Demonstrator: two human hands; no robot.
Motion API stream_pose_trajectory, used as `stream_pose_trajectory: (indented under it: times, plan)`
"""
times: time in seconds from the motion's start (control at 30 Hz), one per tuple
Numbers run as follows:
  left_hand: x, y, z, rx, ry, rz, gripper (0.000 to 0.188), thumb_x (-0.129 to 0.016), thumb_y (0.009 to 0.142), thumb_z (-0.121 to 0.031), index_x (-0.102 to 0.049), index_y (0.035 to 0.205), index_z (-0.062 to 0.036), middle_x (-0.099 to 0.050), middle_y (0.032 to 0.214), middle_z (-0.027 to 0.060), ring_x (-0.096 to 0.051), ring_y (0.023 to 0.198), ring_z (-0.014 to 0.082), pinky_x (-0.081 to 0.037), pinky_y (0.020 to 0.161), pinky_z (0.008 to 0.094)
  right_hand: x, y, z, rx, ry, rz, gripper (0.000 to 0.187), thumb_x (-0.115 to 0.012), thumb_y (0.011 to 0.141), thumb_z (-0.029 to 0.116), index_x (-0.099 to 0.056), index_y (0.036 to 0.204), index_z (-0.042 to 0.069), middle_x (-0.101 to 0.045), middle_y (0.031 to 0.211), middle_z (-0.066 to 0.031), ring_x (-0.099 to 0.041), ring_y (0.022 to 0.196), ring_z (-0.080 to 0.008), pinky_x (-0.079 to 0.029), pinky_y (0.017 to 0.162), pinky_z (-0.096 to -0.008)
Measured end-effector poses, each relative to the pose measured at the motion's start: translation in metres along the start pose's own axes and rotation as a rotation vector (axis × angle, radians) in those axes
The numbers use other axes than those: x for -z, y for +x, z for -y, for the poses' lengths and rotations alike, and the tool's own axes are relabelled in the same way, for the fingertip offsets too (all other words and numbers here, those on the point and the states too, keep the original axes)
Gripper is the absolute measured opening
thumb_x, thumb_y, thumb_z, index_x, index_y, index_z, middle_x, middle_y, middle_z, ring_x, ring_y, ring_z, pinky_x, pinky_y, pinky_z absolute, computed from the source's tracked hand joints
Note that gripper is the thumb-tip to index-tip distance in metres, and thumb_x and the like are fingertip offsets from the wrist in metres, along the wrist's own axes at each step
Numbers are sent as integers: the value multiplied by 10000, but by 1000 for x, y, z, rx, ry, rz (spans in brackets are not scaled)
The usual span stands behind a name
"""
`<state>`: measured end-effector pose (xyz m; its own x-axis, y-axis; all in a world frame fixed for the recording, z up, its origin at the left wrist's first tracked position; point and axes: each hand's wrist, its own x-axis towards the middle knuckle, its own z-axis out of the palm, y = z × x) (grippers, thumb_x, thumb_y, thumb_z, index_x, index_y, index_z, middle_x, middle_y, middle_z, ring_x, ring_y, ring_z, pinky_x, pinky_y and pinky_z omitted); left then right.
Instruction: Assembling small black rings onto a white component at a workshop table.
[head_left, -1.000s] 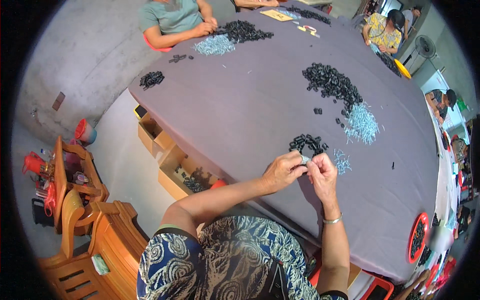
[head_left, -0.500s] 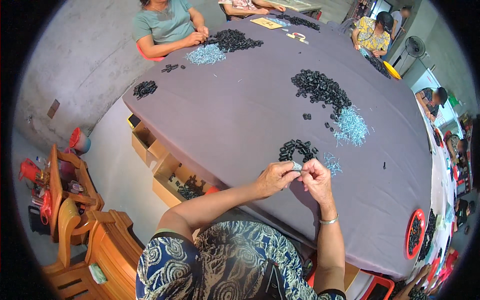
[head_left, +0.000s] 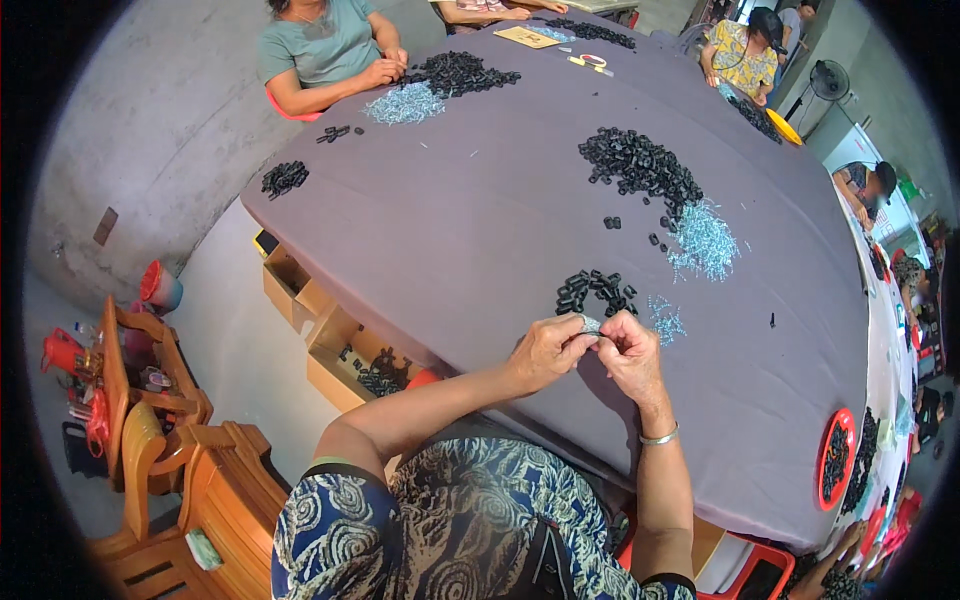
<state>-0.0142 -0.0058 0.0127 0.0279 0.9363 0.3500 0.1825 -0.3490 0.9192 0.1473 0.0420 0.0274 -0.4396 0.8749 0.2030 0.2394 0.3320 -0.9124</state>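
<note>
My left hand (head_left: 548, 352) and my right hand (head_left: 632, 358) meet over the near part of the table, thumbs and fingertips pinched together. A sliver of something dark shows between them, mostly hidden by the fingers. A pale grey wrap (head_left: 590, 324) covers a finger of my left hand. Just beyond my hands lies a curved cluster of short black cylindrical parts (head_left: 572, 292). A few small light-blue pieces (head_left: 665, 318) are scattered beside it, past my right hand. Farther off is a larger heap of black parts (head_left: 640, 162), with a pile of light-blue pieces (head_left: 706, 243) against it.
A grey cloth covers the table (head_left: 430, 240). Across it, a person (head_left: 330, 55) works by another black heap (head_left: 455, 75). Cardboard boxes (head_left: 345, 375) stand under the left edge. A red tray (head_left: 836, 460) sits at the right; a wooden chair (head_left: 215, 480) stands lower left.
My hands stay together in almost the same place, with a slight shift of the fingers. The whole view has moved a little.
</note>
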Motion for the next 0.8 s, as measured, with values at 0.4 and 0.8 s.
stream_pose_trajectory:
  times: [0.4, 0.8]
  plan:
    - [-2, -1, 1, 7, 70, -27, 119, -573, 887, -87, -620, 877, 22, -550, 727, 85, -569, 544, 164, -469, 497, 288, -3, -3, 8, -21, -3, -21, 81, -561, 787, -45, -519, 773, 23, -556, 619, -9, -487, 523, -48, -408, 466, -228]
    - [2, 1, -11, 104, 10, -46, 112, -568, 899, -67, -639, 905, 20, -556, 737, 17, -512, 565, 65, -443, 507, 221, -3, 2, 4, 175, -82, -22, 66, -594, 786, 47, -556, 832, 18, -584, 676, -115, -583, 611, -167, -466, 575, -300]
